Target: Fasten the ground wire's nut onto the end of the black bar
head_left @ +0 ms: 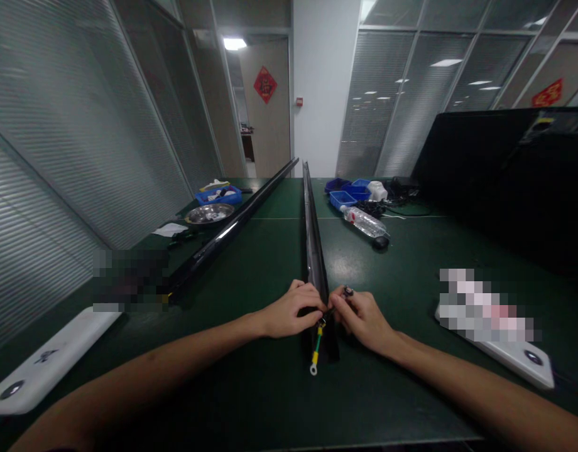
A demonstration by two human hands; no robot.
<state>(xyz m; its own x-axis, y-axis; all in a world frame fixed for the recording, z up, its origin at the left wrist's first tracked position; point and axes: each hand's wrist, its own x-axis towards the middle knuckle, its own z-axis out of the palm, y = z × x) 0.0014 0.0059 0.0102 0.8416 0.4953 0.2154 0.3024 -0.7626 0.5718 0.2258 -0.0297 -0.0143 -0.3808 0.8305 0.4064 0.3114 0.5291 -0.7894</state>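
A long dark channel-shaped strip point(312, 242) lies lengthwise on the green table, its near end between my hands. My left hand point(291, 311) is closed on its left side, fingers over the edge and thumb below. On the right side my right hand point(364, 319) is closed in a pinch at the strip's edge; what its fingertips hold is hidden. A dark ring-like piece sits on one of its fingers. Below the fingertips, a short yellow-green wire point(318, 345) with a ring terminal lies at the strip's near end.
To the left lies a second long dark strip point(223, 238). Beyond it are a metal bowl point(190, 220) and a blue basket point(237, 197). Blue bins point(342, 199), a plastic bottle point(367, 224) and a black monitor point(487, 169) stand right. White devices point(58, 358) flank both sides.
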